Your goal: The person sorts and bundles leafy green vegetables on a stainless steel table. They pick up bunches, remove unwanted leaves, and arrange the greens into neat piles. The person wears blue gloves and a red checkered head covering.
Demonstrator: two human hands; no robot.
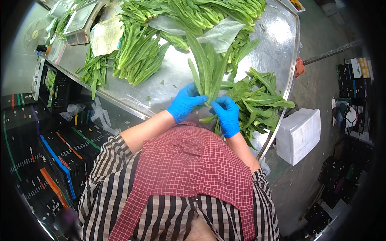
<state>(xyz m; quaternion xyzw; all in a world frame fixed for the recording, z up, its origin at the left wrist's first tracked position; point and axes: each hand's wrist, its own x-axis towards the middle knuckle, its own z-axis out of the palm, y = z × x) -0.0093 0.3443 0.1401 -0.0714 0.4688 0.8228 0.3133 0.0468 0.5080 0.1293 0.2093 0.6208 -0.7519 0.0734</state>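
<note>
My left hand (187, 102), in a blue disposable glove, grips a head of long-leaf green lettuce (208, 70) near its base, with the leaves pointing away from me. At the stem end of that head, the gloved fingers of my right hand (226, 116) pinch the base. Just right of my right hand lies a loose heap of the same leafy greens (256, 99) on the stainless steel table (178, 72). A single leaf (208, 119) sticks out below my hands.
Bundled greens (138, 57) and more rows (193, 12) cover the table's far side, with plastic sheets (223, 33) between them. A weighing scale (81, 22) and a cloth (107, 36) sit far left. Black crates (63, 150) stack left; a white foam box (298, 135) stands right. A person (346, 116) is far right.
</note>
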